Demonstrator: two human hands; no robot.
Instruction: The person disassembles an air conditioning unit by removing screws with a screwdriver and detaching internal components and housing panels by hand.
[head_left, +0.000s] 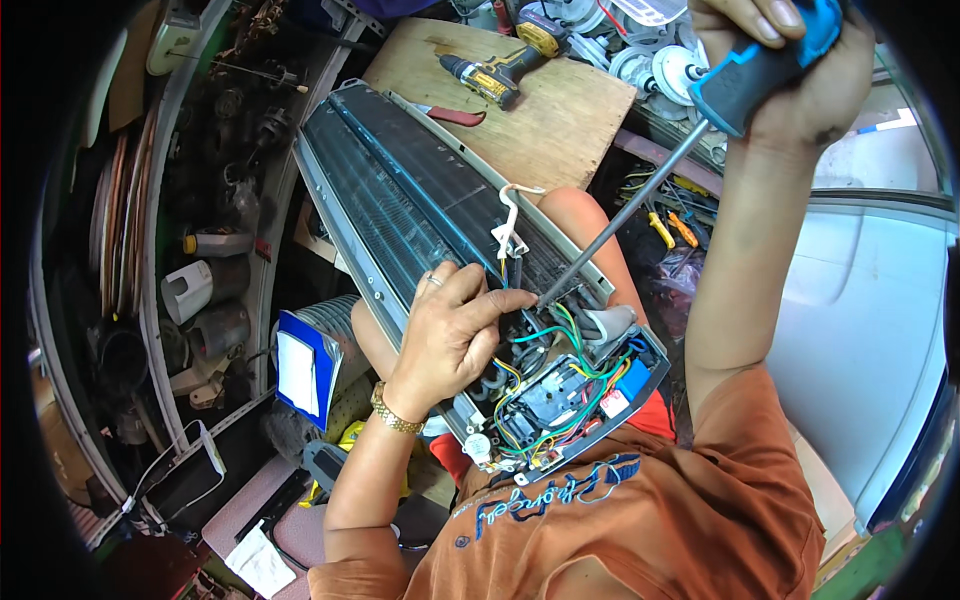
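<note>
A long indoor air-conditioner unit (400, 190) lies across my lap with its cover off, dark fins exposed. Its near end shows a control board (560, 400) with green, yellow and blue wires. My left hand (455, 325) rests on the unit beside the board, fingers pressed at the wire bundle. My right hand (790, 70), raised high, grips the blue handle of a long screwdriver (630, 210). The screwdriver's tip meets the unit just right of my left fingertips. A white wire clip (510, 230) sticks up from the fins.
A plywood board (560, 120) behind the unit carries a yellow cordless drill (500, 65) and a red-handled tool (455, 115). Fan parts (660, 60) lie beyond it. Shelves of motors and parts (210, 250) fill the left. A white appliance (860, 320) stands at right.
</note>
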